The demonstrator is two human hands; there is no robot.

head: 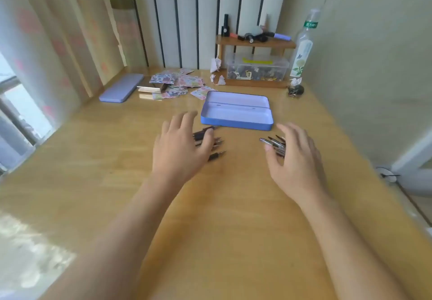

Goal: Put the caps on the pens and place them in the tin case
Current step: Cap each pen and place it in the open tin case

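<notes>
An open blue tin case [236, 121] lies on the wooden desk, its lid flipped back and its inside bare. In front of it on the left lie several uncapped black pens [216, 146], tips pointing right. My left hand [181, 145] hovers over them with fingers spread, covering most of their barrels. To the right lies a heap of pen caps [274, 145], dark and silvery. My right hand [295, 159] is spread over that heap, fingers apart, hiding part of it. Neither hand grips anything.
A closed lilac tin [121, 88] lies at the back left beside scattered patterned cards [180, 82]. At the back stand a small wooden shelf [254, 42], a clear plastic box [257, 69] and a tall bottle [304, 44]. A wall runs along the right.
</notes>
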